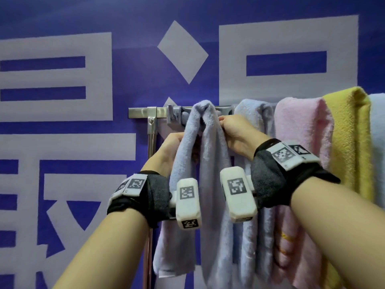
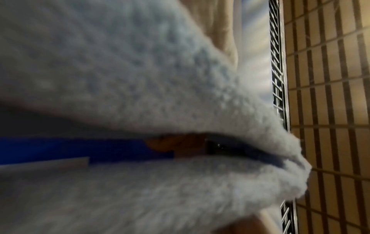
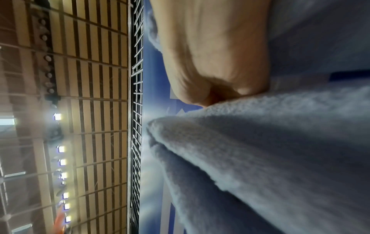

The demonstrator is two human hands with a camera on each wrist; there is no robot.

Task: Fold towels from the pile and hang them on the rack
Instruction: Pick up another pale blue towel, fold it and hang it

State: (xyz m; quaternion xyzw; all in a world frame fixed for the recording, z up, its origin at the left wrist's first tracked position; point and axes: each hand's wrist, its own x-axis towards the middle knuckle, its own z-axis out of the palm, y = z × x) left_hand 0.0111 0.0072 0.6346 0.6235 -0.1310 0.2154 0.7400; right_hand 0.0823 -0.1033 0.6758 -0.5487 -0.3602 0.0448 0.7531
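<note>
Lavender-blue terry, draped over the rack's top bar (image 1: 143,112): the lavender towel (image 1: 208,184) hangs with its long axis vertical, folded crest up at the bar, loose ends pointing down toward the bottom of the head view. Bunched narrow at the crest, wider lower down, in two hanging layers with a dark gap between them.

Right hand (image 1: 234,130) curled against the towel's right edge just under the bar, fingertips pinching cloth. Left hand (image 1: 170,147) on the towel's left side, somewhat lower, mostly tucked behind the front layer; grip on the fabric likely but fingers hidden, so cannot tell for sure. Hands apart, one on each flank of the same towel.

To the right along the same bar, hung likewise lengthwise-down: a pale blue towel (image 1: 256,126) just beside, then a pink towel (image 1: 300,132), a yellow towel (image 1: 350,132), and a sliver of light blue towel (image 1: 378,142) at the frame edge. Steel upright (image 1: 152,138) under the bar's left end, blue wall with pale blocks (image 1: 62,80) behind.

Seen only from the left wrist: two thick folds of the towel (image 2: 140,79) filling the frame, a glimpse of fingertip (image 2: 160,144) in the slit between them. Seen only from the right wrist: knuckles of the right hand (image 3: 216,63) pressed onto the fold (image 3: 260,150), and a slatted ceiling with lamps (image 3: 80,79), out of the head view entirely. Full line of hung towels shown by the head view alone.
</note>
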